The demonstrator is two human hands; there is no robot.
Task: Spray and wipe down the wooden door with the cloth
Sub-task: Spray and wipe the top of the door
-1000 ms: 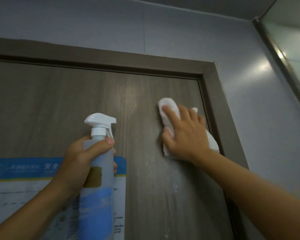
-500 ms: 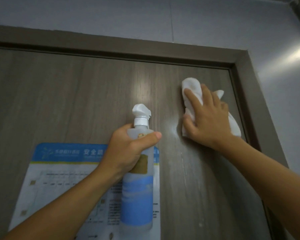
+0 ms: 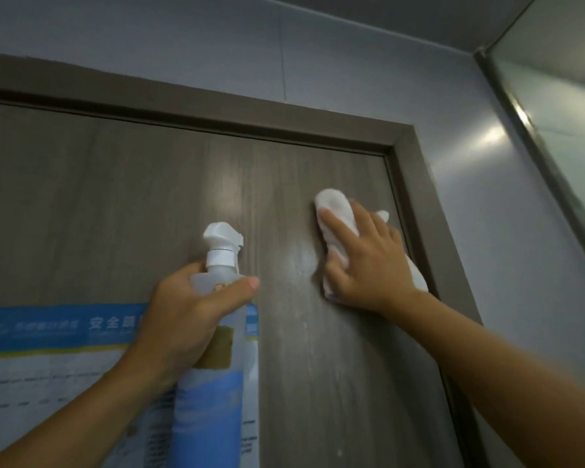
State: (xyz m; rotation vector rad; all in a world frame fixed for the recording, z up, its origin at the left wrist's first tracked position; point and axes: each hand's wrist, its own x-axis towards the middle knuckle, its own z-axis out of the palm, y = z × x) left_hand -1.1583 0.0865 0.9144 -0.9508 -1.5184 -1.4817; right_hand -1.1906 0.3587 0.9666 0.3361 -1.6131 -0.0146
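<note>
The dark wooden door (image 3: 132,197) fills the view, with a wet sheen near its upper right corner. My right hand (image 3: 368,261) presses a folded white cloth (image 3: 335,211) flat against the door, fingers spread over it, close to the right edge. My left hand (image 3: 190,319) grips a translucent spray bottle (image 3: 213,400) with a white trigger head just below the neck, upright in front of the door. Blue liquid fills the bottle's lower half.
A blue and white printed notice (image 3: 48,349) is stuck on the door at lower left, partly behind the bottle. The brown door frame (image 3: 419,184) runs along the top and right. A pale wall (image 3: 487,231) and a glass panel (image 3: 561,96) lie to the right.
My right hand and the cloth have stayed near the door's upper right, shifting slightly along it. The view swung left and back; the bottle stays gripped in my left hand.
</note>
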